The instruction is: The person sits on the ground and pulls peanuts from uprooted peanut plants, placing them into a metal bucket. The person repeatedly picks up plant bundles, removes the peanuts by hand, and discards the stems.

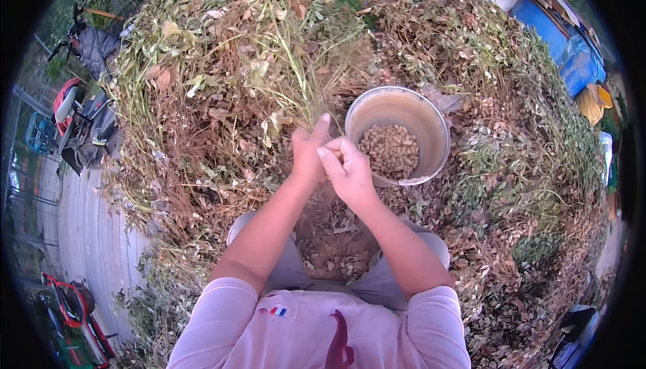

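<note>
My left hand [308, 154] grips a bundle of leafy peanut plant stems [303, 84], thumb pointing away from me. Leaves and stalks fan out beyond the hand, partly blurred. Close against it, my right hand [351, 169] has its thumb and fingers bent together in a pinch. Whether a pod or root is between those fingertips is too small to tell. Just right of my hands, a round bucket [429, 122] stands tilted among the plants. Loose unshelled peanuts [391, 151] cover its bottom.
Heaped dried peanut plants [171, 167] surround me, with another large pile [504, 167] at right. At left are a parked two-wheeler [91, 127] and a pale ridged surface [91, 217]. A red-framed machine [75, 308] sits lower left. Blue barrels [542, 28] stand at upper right.
</note>
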Demonstrator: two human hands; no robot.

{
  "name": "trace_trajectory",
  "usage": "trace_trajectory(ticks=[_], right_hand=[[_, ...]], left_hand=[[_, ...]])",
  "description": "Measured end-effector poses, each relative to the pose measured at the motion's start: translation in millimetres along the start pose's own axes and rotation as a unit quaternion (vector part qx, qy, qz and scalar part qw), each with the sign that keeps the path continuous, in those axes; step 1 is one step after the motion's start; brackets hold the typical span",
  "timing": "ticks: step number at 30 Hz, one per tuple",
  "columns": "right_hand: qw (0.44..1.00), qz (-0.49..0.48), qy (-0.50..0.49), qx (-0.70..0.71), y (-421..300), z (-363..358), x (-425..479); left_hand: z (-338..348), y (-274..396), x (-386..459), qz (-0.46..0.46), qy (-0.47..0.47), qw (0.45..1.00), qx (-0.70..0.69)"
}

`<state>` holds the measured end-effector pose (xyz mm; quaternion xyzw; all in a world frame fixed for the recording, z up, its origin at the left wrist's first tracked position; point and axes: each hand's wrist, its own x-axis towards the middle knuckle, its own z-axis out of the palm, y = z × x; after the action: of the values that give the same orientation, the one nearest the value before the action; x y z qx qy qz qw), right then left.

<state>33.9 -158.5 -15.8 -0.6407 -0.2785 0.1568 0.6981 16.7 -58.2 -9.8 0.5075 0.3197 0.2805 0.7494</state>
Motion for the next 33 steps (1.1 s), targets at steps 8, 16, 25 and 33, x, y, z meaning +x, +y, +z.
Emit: trace_trajectory(ticks=[8, 16, 25, 33], right_hand=[[0.944, -0.128, -0.037, -0.301, -27.6, -14.9, -6.9], [0.971, -0.076, 0.08, -0.212, -65.5, -52.4, 19.4], [0.989, -0.012, -0.036, -0.145, -41.8, -69.1, 10.5], [0.914, -0.096, -0.039, -0.393, -2.3, -22.9, 1.9]], left_hand=[[9.2, 1.0, 0.2, 0.026, 0.02, 0.976, 0.217], [-26.6, 3.7, 44.3, -0.012, 0.053, 0.998, -0.021], [-18.1, 12.7, 40.7, -0.054, -0.106, 0.977, -0.178], [-9.4, 15.9, 29.2, -0.067, -0.08, 0.976, -0.191]])
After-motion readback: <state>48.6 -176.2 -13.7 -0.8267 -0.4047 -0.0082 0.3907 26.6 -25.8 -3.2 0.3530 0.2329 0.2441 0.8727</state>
